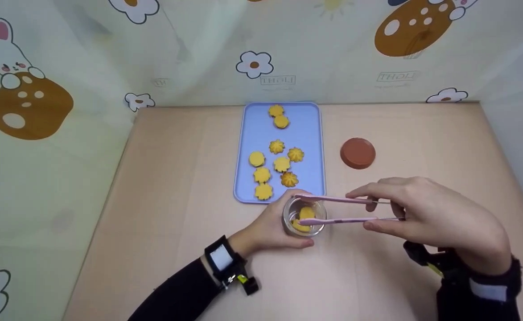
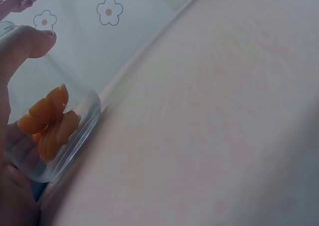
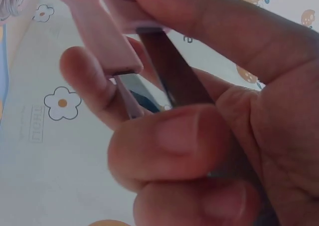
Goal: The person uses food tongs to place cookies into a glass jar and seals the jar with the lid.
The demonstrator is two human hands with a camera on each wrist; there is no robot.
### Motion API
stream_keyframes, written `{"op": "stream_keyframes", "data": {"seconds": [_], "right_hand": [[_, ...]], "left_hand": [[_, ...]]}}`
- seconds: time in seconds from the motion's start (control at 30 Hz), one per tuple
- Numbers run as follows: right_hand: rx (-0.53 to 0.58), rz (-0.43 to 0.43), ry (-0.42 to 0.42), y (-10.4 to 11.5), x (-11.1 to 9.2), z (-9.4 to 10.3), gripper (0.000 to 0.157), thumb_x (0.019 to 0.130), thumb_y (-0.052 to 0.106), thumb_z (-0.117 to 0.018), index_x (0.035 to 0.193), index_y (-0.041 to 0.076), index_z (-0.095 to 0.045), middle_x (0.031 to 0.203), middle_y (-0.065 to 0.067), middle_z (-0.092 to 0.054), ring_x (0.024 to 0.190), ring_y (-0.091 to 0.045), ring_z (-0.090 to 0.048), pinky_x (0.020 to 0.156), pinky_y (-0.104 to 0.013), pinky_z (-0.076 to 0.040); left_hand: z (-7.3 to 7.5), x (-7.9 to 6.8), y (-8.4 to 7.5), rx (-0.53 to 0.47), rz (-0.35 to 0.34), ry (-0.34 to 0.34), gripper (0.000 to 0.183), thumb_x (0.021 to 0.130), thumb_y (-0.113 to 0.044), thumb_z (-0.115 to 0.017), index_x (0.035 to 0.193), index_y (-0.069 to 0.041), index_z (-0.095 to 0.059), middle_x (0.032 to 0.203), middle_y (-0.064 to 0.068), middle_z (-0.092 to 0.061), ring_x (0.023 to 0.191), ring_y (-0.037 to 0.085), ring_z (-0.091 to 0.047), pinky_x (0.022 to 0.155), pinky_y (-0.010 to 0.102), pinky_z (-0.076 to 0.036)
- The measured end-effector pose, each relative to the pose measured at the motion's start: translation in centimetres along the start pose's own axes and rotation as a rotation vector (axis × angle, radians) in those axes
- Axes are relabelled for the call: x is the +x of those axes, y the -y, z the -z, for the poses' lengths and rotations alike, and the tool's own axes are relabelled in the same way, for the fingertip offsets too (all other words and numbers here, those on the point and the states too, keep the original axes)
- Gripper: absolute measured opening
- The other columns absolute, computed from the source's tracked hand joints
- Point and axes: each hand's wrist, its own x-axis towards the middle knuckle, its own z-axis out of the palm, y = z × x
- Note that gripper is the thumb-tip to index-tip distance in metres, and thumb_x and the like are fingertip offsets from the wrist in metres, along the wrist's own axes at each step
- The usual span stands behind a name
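My left hand (image 1: pixel 270 223) grips a clear glass jar (image 1: pixel 286 225) from its left side, fingers round the far wall and thumb along the near one. Inside the jar lie several yellow flower-shaped cookies (image 1: pixel 306 213), seen through the glass as a small pile (image 2: pixel 52 121) at the bottom in the left wrist view. My right hand (image 1: pixel 439 214) holds a pair of pink-tipped tongs (image 1: pixel 337 220) by its metal arms (image 3: pixel 174 71). The tongs' arms stand apart, their tips over the jar's mouth with nothing between them.
Beyond the jar a blue tray (image 1: pixel 252 129) holds several more yellow cookies (image 1: pixel 282 164), some smooth side up and some ridged. To the tray's right lies a round brown lid (image 1: pixel 358 153). A patterned cloth (image 1: pixel 199 53) hangs behind the table (image 1: pixel 176 178).
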Motion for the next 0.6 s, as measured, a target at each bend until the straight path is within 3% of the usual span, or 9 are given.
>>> {"op": "stream_keyframes", "data": {"seconds": [0.23, 0.6], "right_hand": [[0.082, 0.061, -0.098, -0.3, 0.3, -0.4, 0.039, 0.096, 0.028, -0.087, 0.132, 0.031, -0.073, 0.102, 0.020, -0.066, 0.064, 0.005, -0.054, 0.056, -0.015, -0.048], [0.128, 0.058, -0.208, -1.1, 2.1, -1.6, 0.042, 0.096, 0.026, -0.088, 0.135, 0.025, -0.072, 0.095, 0.017, -0.065, 0.063, -0.002, -0.054, 0.054, -0.018, -0.047]], "left_hand": [[0.1, 0.0, 0.2, 0.032, -0.003, -0.007, 0.095, 0.076, -0.024, -0.102, 0.153, -0.025, -0.045, 0.149, -0.008, -0.062, 0.141, 0.016, -0.058, 0.125, 0.042, -0.043], [0.0, 0.0, 0.3, 0.038, -0.025, 0.001, 0.098, 0.078, -0.025, -0.101, 0.158, -0.023, -0.043, 0.154, -0.005, -0.059, 0.145, 0.017, -0.055, 0.127, 0.042, -0.040]]}}
